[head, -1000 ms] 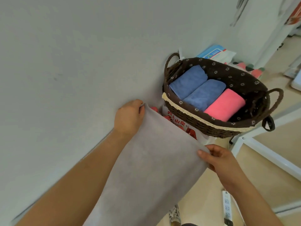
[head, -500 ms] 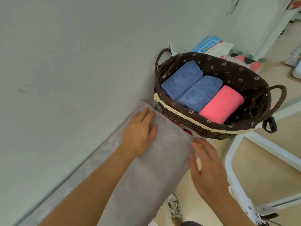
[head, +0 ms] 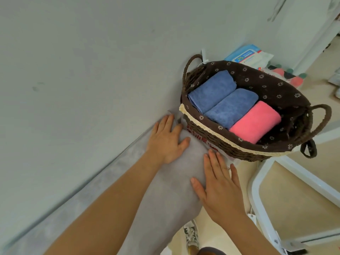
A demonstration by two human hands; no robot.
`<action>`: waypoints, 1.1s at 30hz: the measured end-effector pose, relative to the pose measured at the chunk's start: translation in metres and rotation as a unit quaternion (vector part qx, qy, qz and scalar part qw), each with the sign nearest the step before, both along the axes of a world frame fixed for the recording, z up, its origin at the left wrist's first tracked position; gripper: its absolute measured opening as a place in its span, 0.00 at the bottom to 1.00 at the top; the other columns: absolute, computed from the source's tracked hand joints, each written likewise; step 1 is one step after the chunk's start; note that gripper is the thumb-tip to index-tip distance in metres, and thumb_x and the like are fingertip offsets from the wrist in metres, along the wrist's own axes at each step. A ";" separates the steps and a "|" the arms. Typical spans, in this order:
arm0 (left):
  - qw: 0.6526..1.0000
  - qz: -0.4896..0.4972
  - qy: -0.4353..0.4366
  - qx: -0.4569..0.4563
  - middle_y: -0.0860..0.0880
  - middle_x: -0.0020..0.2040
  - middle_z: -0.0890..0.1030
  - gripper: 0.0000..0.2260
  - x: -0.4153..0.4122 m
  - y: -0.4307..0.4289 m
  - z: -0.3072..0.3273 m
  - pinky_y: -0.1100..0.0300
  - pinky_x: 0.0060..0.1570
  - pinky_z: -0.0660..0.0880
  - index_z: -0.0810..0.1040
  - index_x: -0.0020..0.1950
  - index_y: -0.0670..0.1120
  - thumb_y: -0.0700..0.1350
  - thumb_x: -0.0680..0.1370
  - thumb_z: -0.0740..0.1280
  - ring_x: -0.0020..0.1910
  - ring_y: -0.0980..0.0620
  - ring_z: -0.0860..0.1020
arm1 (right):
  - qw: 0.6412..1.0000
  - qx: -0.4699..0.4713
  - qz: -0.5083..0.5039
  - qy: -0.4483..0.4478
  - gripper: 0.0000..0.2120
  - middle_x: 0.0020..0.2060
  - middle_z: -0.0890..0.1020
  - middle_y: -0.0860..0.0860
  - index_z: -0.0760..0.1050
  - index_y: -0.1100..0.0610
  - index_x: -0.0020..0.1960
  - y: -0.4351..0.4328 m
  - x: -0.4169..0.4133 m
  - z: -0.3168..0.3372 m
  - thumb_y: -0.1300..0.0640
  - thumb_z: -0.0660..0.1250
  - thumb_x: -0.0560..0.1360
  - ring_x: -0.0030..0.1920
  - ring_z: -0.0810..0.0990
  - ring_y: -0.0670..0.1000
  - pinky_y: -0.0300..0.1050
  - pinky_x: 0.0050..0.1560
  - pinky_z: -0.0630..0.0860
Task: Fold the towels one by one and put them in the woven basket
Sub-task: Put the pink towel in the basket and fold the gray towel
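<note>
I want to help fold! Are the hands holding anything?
Nothing is held. The left hand and right hand lie flat, open, on the grey towel.

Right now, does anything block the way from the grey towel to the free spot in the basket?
Nothing visible does. The grey towel lies flat under both hands, beside the basket; space beyond the pink towel is open, with only the near rim to lift over.

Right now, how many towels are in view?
4. Three folded in the woven basket: blue towel nearest the wall, second blue towel in the middle, pink towel on the outer side. One grey towel lies flat under both hands. More could be hidden underneath.
</note>
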State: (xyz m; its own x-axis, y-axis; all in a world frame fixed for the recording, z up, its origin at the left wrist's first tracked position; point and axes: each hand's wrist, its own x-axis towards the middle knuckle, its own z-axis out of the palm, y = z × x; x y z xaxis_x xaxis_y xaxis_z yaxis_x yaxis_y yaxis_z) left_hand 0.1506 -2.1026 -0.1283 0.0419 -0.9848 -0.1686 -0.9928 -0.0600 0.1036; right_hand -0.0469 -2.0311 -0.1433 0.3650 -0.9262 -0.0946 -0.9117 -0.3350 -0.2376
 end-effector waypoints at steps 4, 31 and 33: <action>0.996 0.022 0.088 -0.023 0.45 0.78 0.54 0.24 0.006 0.049 0.026 0.50 0.74 0.52 0.62 0.75 0.51 0.53 0.79 0.59 0.77 0.46 0.52 | 0.998 0.007 0.020 -0.053 0.33 0.74 0.64 0.53 0.60 0.57 0.75 0.002 -0.006 0.010 0.38 0.44 0.78 0.74 0.61 0.52 0.54 0.71 0.55; 0.557 0.636 0.498 -0.190 0.37 0.38 0.79 0.10 0.037 0.534 0.011 0.53 0.41 0.74 0.69 0.46 0.40 0.39 0.74 0.71 0.36 0.47 0.77 | 0.861 0.072 0.490 -0.114 0.12 0.47 0.71 0.45 0.69 0.48 0.46 0.307 0.167 0.057 0.48 0.68 0.66 0.42 0.75 0.47 0.39 0.40 0.67; 0.517 0.643 0.516 -0.232 0.36 0.36 0.79 0.09 0.034 0.534 0.019 0.52 0.39 0.74 0.70 0.44 0.40 0.36 0.73 0.70 0.33 0.47 0.77 | 0.871 0.031 0.484 -0.081 0.20 0.49 0.70 0.45 0.67 0.46 0.48 0.324 0.164 0.058 0.41 0.68 0.60 0.47 0.72 0.47 0.41 0.43 0.67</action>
State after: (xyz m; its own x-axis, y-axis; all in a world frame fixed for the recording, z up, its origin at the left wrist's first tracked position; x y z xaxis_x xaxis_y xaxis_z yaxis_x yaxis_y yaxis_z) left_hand 0.1850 -1.5690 -0.1094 0.8351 -0.1999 -0.5125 0.4345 -0.3317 0.8374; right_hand 0.1169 -1.7066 -0.0855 0.9850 -0.1725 -0.0079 -0.1623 -0.9094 -0.3830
